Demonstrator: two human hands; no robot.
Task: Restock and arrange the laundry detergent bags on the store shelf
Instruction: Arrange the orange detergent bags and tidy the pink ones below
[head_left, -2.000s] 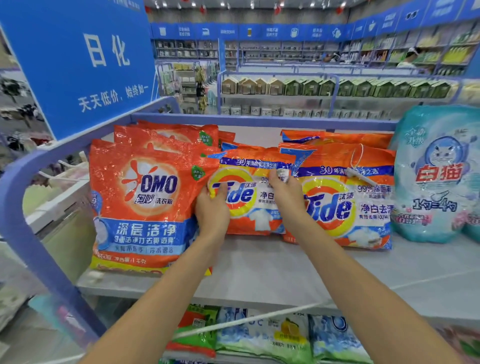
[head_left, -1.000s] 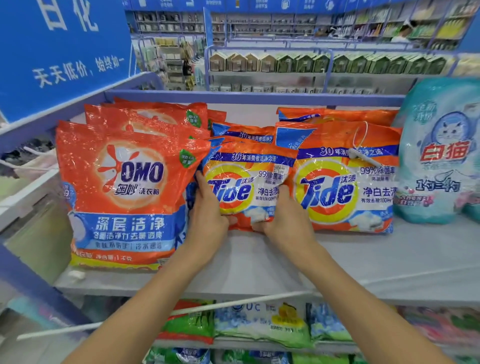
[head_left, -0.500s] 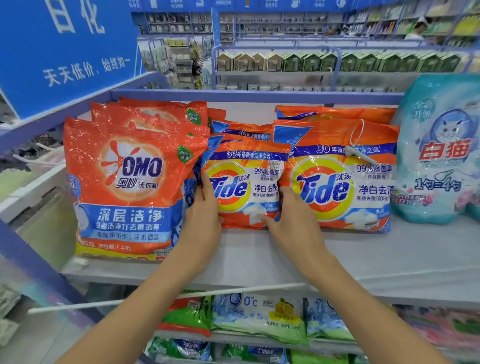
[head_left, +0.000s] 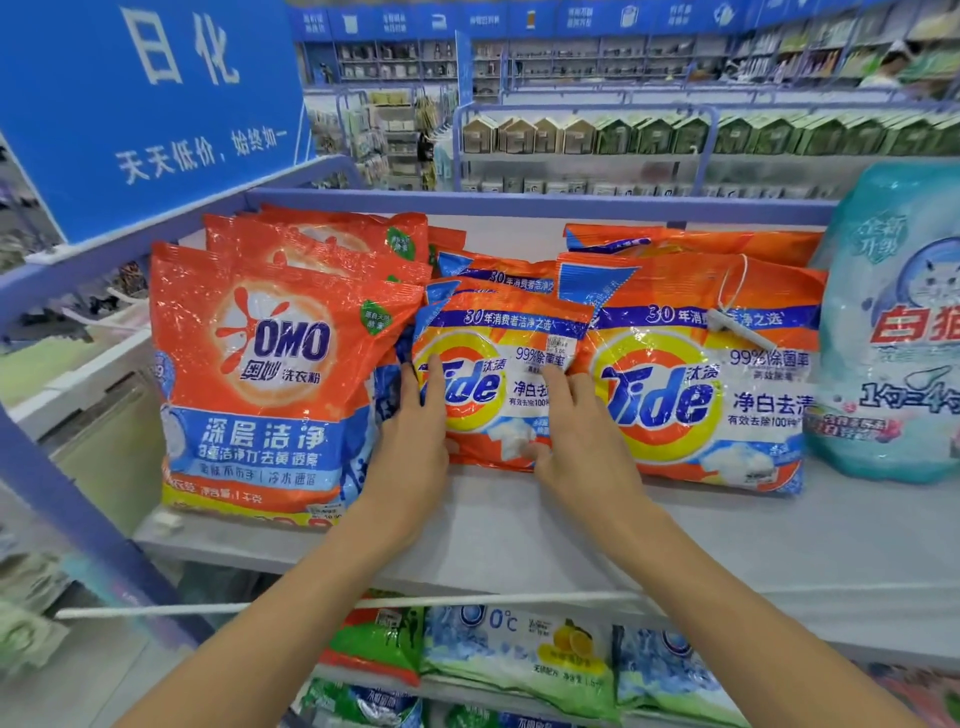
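Tide bag (head_left: 498, 358), small: soft slippery film, loose powder inside, likely light. Left hand (head_left: 413, 441), right hand (head_left: 582, 447) flat on front, fingers straight. Better gripped at side edges.

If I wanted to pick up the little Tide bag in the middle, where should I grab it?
Probably by its lower half, coming from the front, one hand each side. The small Tide bag lies tilted back, tucked between the OMO bag and the big Tide bag, so only its front face and bottom edge near the bare shelf are free.
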